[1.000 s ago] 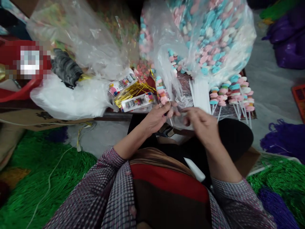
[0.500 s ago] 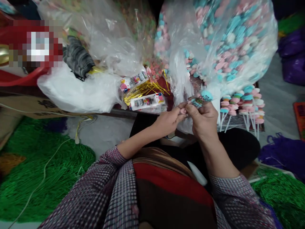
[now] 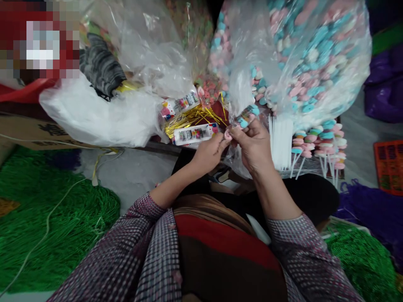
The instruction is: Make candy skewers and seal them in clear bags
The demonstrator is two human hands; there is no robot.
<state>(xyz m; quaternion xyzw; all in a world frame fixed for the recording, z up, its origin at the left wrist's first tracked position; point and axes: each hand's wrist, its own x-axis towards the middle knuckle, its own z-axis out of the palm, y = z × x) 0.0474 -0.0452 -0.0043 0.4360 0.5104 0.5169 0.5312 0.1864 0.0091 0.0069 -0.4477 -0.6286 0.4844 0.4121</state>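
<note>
My right hand point(image 3: 256, 147) is closed around a marshmallow skewer point(image 3: 243, 121) with blue pieces above the fingers. Printed clear wrapping seems to cover those pieces. A pink piece shows at the skewer's near end, between the two hands. My left hand point(image 3: 206, 155) pinches that pink end, its fingertips nearly touching my right thumb; the stick itself is hidden. Just right of my right hand lies a bundle of white sticks point(image 3: 280, 144). Several finished-looking marshmallow skewers point(image 3: 327, 138) rest beside the bundle. Printed wrappers point(image 3: 195, 134) and gold twist ties point(image 3: 189, 116) lie left of my hands.
Big clear bags of pink, blue and white marshmallows point(image 3: 317, 63) stand at the back. A white plastic bag point(image 3: 103, 117) and a grey striped glove or sleeve point(image 3: 101, 67) are at left. Green netting point(image 3: 56, 226) covers the floor, and an orange crate point(image 3: 389, 165) stands at right.
Both hands have shifted left and slightly upward with the skewer, still held together. The bundle of white sticks shows more fully now. The camera view has also shifted a little.
</note>
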